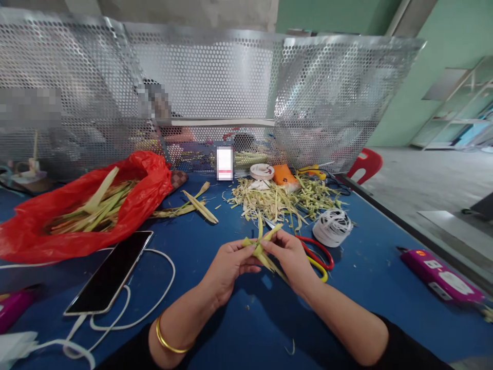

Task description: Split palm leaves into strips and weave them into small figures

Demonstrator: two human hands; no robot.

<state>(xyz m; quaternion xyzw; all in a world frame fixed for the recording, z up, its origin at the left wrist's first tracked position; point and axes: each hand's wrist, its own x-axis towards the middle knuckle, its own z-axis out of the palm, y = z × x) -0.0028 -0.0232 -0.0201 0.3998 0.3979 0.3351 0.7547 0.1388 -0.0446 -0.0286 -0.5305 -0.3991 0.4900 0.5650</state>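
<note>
The left hand (231, 261) and right hand (288, 257) meet above the blue worktop (246, 329), both pinching 1 folded leaf piece (259, 251) between thumb and fingers, its pale green ends sticking out. Just beside the right hand lie scissors (331, 260) with 2 handle loops, 1 red and 1 yellow. Beyond them sits a white coil (332, 229), near a heap of leaf shreds (269, 201). A red bag (151, 172) holding long leaves (98, 205) lies to the left, a phone (111, 272) in front of it.

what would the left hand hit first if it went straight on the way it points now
Beyond the leaf strips it holds, the left hand would probably meet the right hand first, though depth is unclear.
</note>
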